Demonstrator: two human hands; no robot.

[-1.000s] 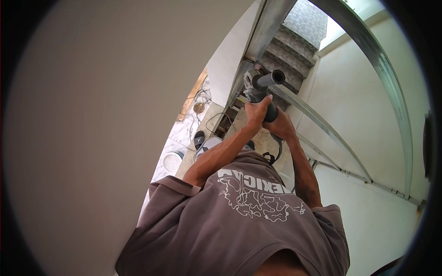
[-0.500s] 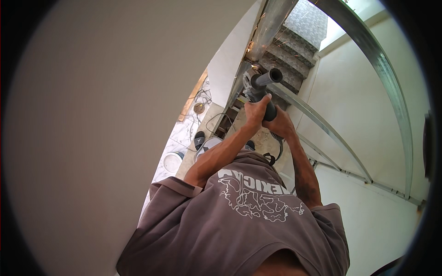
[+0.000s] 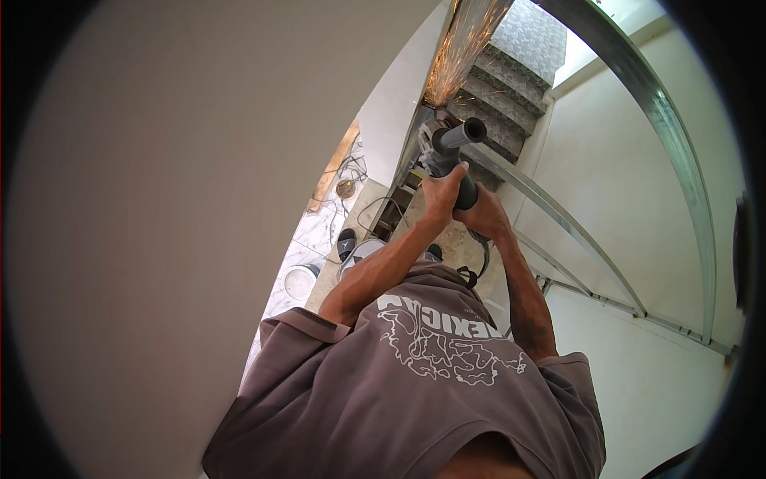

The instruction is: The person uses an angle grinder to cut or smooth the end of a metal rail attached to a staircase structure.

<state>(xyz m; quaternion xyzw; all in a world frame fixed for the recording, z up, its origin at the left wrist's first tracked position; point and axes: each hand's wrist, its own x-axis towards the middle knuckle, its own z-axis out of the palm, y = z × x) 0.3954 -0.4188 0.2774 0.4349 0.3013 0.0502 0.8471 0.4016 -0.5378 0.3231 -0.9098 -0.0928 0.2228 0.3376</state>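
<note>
- The left hand (image 3: 441, 194) and the right hand (image 3: 481, 215) both wrap their fingers tight round the angle grinder (image 3: 447, 152), raised ahead of the person's chest.
- The grinder's grey side handle (image 3: 464, 133) sticks out to the upper right, bare of any hand.
- A spray of orange sparks (image 3: 463, 48) streams upward from the grinder's head along a metal post (image 3: 447, 72).
- A large pale wall (image 3: 199, 199) fills the left half and hides what lies beyond it.
- Grey patterned stairs (image 3: 511, 88) rise behind the tool.
- Curved metal rails (image 3: 558, 215) run across on the right, near the right forearm.
- Far below lie a white bucket (image 3: 302, 281), loose cables (image 3: 351, 169) and a tiled floor (image 3: 319, 231).
</note>
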